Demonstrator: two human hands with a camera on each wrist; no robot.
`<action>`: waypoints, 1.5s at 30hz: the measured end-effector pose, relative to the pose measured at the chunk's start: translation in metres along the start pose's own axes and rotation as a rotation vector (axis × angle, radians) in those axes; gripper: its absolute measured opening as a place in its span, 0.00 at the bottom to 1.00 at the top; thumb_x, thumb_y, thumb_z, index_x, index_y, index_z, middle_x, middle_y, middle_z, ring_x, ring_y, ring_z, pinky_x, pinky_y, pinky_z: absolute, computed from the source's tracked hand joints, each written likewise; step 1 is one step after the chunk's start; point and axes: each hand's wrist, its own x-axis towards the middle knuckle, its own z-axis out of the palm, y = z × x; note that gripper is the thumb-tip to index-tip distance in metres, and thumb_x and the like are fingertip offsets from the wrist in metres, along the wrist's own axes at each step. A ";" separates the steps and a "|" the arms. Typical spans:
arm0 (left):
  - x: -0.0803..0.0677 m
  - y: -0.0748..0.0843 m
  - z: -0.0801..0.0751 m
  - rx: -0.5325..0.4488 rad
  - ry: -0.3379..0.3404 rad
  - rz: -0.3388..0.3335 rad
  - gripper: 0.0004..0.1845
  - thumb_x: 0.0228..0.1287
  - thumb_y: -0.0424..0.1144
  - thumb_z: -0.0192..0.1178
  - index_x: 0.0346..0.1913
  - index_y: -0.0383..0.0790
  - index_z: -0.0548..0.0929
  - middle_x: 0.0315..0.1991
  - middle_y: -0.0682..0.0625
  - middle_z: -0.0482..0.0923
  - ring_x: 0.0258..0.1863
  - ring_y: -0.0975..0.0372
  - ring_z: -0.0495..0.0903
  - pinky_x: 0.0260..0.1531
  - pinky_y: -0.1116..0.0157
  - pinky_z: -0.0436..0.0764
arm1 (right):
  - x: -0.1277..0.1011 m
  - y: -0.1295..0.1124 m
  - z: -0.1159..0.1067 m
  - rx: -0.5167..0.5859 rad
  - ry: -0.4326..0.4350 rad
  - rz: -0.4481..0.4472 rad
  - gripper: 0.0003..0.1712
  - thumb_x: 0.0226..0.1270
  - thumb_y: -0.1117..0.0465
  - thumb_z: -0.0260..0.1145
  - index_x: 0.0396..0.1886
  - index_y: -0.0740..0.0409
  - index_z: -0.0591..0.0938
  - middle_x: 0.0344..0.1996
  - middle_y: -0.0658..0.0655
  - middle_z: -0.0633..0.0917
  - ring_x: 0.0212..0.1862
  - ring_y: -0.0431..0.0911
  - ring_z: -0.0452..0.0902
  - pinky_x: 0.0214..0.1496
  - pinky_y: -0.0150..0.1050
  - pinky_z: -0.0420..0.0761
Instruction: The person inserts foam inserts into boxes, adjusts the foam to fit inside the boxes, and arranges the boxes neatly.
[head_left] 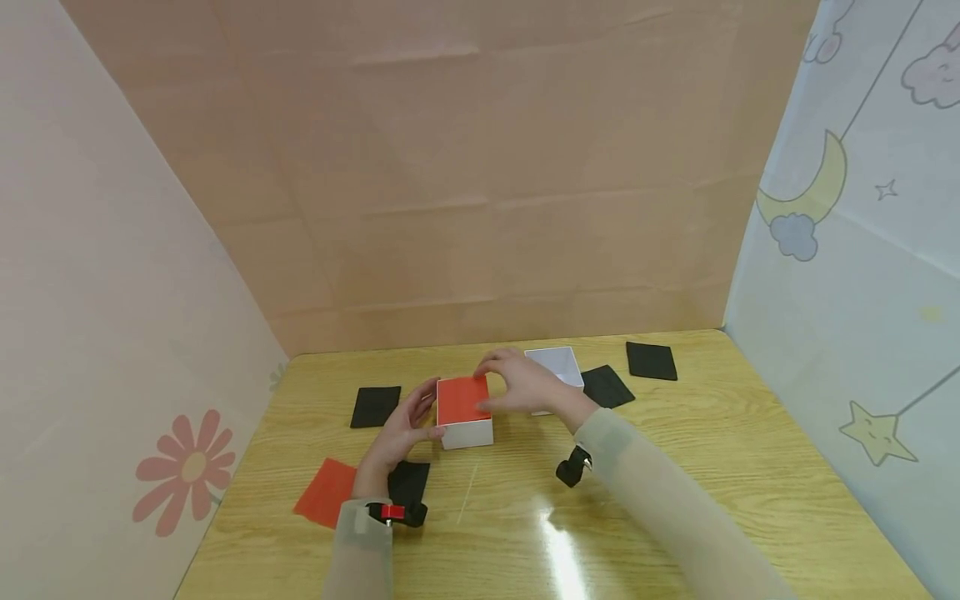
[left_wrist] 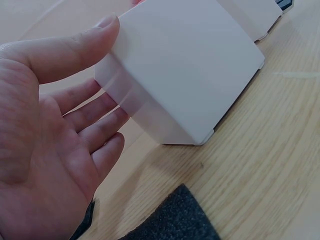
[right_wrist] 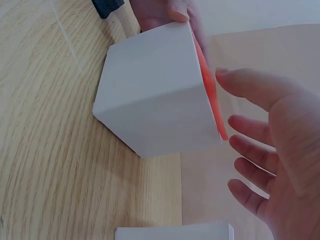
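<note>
Two hands at one white box [head_left: 465, 414] near the middle of the tabletop [head_left: 712, 450]. Left hand [head_left: 401, 433] laid against the box's left side, fingers [left_wrist: 87, 95] straight and spread, thumb on the upper edge, nothing curled round it. Right hand [head_left: 525, 385] at the box's far right top edge, fingers [right_wrist: 250, 152] loosely spread in the right wrist view, not visibly clamped.

Seen only from the head view: orange sheet [head_left: 462, 398] covering the box's top, a second, open white box [head_left: 557, 371] just behind the right hand, four black squares [head_left: 375, 406] scattered left, near and right, and an orange square [head_left: 327, 492] near left. Shown only from the wrist views: plain smooth white walls with crisp folded corners, the orange layer as a thin edge [right_wrist: 210, 90] along the top rim.

Upright on its base, roughly cubic, no clear long axis, one flat face turned toward the near edge.
</note>
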 end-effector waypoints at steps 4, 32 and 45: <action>0.000 0.000 0.000 -0.004 -0.001 0.001 0.50 0.67 0.29 0.74 0.86 0.40 0.57 0.85 0.43 0.56 0.83 0.47 0.56 0.81 0.51 0.55 | 0.000 -0.001 0.003 -0.039 -0.001 -0.003 0.32 0.65 0.38 0.77 0.63 0.47 0.85 0.67 0.50 0.79 0.72 0.53 0.70 0.72 0.51 0.74; -0.001 0.001 0.001 0.003 0.002 0.018 0.49 0.66 0.28 0.74 0.85 0.37 0.57 0.84 0.41 0.56 0.83 0.45 0.57 0.81 0.49 0.54 | 0.006 -0.013 0.007 -0.096 -0.032 0.039 0.32 0.63 0.42 0.81 0.62 0.52 0.87 0.67 0.53 0.80 0.71 0.54 0.70 0.71 0.50 0.76; -0.001 -0.001 0.000 -0.008 0.000 0.016 0.50 0.66 0.28 0.74 0.85 0.37 0.56 0.84 0.40 0.56 0.83 0.44 0.56 0.81 0.49 0.55 | 0.010 -0.017 0.009 -0.133 -0.032 0.039 0.30 0.63 0.43 0.80 0.60 0.52 0.88 0.67 0.53 0.80 0.69 0.53 0.72 0.69 0.49 0.77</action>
